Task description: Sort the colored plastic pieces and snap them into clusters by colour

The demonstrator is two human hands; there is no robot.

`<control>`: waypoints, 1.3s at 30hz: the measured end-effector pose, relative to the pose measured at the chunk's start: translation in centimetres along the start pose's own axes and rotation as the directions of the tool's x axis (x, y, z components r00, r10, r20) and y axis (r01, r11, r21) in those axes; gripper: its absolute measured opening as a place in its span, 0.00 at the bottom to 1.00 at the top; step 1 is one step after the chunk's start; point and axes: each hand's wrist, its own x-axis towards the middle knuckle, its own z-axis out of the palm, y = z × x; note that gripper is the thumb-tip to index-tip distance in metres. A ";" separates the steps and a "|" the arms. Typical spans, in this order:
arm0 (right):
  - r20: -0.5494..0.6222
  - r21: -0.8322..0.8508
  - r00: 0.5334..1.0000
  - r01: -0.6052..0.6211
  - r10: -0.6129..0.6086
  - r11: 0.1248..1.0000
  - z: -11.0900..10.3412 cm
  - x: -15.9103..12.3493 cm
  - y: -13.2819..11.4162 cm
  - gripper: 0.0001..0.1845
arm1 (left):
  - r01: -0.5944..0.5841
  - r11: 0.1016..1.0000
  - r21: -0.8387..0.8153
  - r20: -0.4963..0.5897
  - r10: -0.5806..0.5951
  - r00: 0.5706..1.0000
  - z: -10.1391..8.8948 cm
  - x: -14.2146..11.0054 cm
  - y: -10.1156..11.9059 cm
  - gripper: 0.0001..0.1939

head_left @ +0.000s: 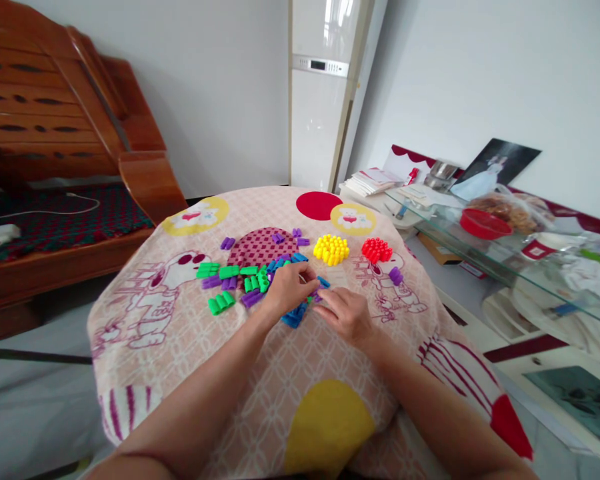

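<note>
My left hand [294,287] and my right hand [347,313] come together over a pile of plastic building blocks. Their fingertips are closed around a small purple block [319,296], mostly hidden by the fingers. Beneath and beside the hands lie blue blocks [293,317], partly covered by my left hand. To the left are green blocks [221,303] and purple blocks [251,297], several joined in short rows. Beyond my right hand sit a cluster of yellow pieces [331,249] and a smaller cluster of red pieces [377,250]. One purple block [396,276] lies apart at the right.
A patterned cloth [260,400] covers the round table. On the right stands a glass-topped cabinet [480,247] with a red bowl [486,223], papers [373,180] and bags. A wooden bench [45,127] is at the left, a tall white air conditioner [317,113] behind.
</note>
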 end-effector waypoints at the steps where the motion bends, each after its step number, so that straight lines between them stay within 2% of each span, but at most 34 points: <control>1: 0.010 -0.029 1.000 0.010 -0.009 1.000 0.2 0.0 -0.2 0.07 | -0.014 1.000 0.002 0.009 0.014 1.000 0.4 -0.1 0.0 0.07; 4: 0.022 -0.096 0.999 0.027 -0.025 0.995 0.5 -0.1 -0.5 0.10 | -0.017 1.000 -0.014 0.018 0.017 1.000 1.0 -0.1 -0.3 0.07; 7: 0.006 -0.078 1.000 -0.012 0.013 0.997 0.4 0.0 0.0 0.13 | 0.011 0.997 -0.077 0.044 -0.007 0.999 1.2 -0.1 -0.5 0.09; 9: -0.035 -0.034 0.992 -0.120 0.118 0.992 -0.4 -0.1 1.1 0.12 | 0.026 0.988 -0.154 0.075 -0.015 0.997 1.0 0.0 -0.5 0.11; 11: -0.102 0.014 0.948 -0.301 0.301 0.954 -1.7 -0.2 3.1 0.11 | 0.040 0.978 -0.203 0.088 -0.023 0.996 0.7 0.0 -0.6 0.12; 13: -0.174 0.067 0.842 -0.507 0.510 0.859 -3.5 -0.7 5.7 0.11 | 0.055 0.979 -0.198 0.072 -0.042 0.997 0.2 0.0 -0.9 0.12; 16: -0.196 0.131 0.639 -0.735 0.744 0.665 -6.0 -1.8 9.4 0.12 | 0.077 0.981 -0.177 0.031 -0.072 0.997 -0.3 0.1 -1.5 0.11; 19: -0.137 0.237 0.458 -0.846 0.879 0.478 -7.2 -2.9 11.7 0.15 | 0.092 0.981 -0.171 0.010 -0.092 0.996 -0.6 0.3 -1.8 0.11; 21: -0.108 0.278 0.401 -0.867 0.910 0.415 -7.2 -3.3 12.2 0.15 | 0.097 0.983 -0.155 -0.005 -0.099 0.995 -0.8 0.3 -1.7 0.11; 23: -0.106 0.270 0.399 -0.870 0.911 0.412 -6.9 -3.5 12.4 0.15 | 0.095 0.987 -0.132 -0.034 -0.100 0.994 -1.0 0.4 -1.6 0.11; 28: -0.097 0.200 0.445 -0.867 0.890 0.455 -5.9 -3.8 13.1 0.15 | 0.050 0.990 -0.131 -0.204 -0.076 0.976 -2.6 0.7 -2.4 0.13; 31: -0.121 0.092 0.514 -0.846 0.849 0.526 -5.5 -4.1 13.8 0.14 | 0.080 0.992 -0.101 -0.310 -0.108 0.945 -4.4 1.0 -3.6 0.14; 36: -0.260 -0.036 0.630 -0.763 0.731 0.645 -5.6 -3.9 13.3 0.17 | 0.161 0.986 0.047 -0.460 -0.122 0.879 -7.8 0.8 -5.2 0.12; 38: -0.302 -0.036 0.660 -0.729 0.688 0.683 -5.7 -3.6 12.5 0.17 | 0.187 0.975 0.118 -0.452 -0.115 0.885 -8.7 0.5 -5.2 0.11; 39: -0.311 -0.033 0.676 -0.711 0.668 0.703 -5.7 -3.4 12.0 0.17 | 0.186 0.971 0.149 -0.419 -0.108 0.901 -8.9 0.4 -5.1 0.10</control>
